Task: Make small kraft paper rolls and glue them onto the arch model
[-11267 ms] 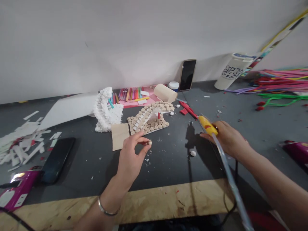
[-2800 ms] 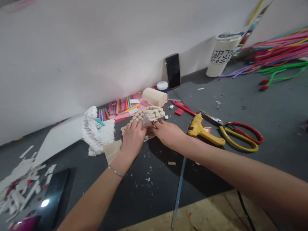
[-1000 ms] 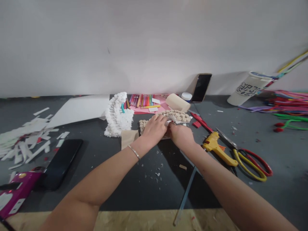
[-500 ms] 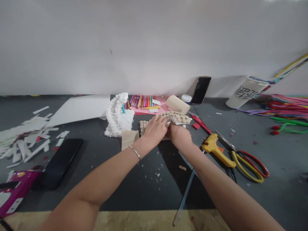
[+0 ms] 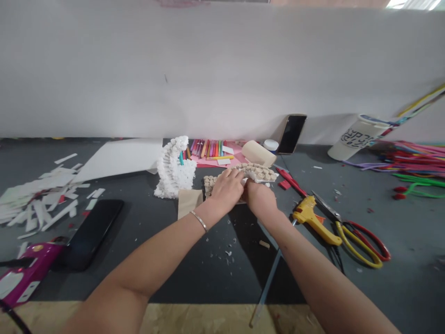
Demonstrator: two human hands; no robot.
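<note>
Grey tabletop (image 5: 194, 273), cork-disc arch (image 5: 259, 171), L hand (image 5: 227, 190), R hand (image 5: 260, 200), both grips closed on it, lumpy white foam (image 5: 175, 174) beside

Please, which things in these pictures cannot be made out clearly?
Head view only:
- The left hand and right hand cover the middle of the round tan cork slices, so what they touch is hidden.
- The left edge cuts off the magenta plastic case.
- The right edge cuts off the multicoloured pipe cleaners.
- The black print on the white cup is too blurred to read.
</note>
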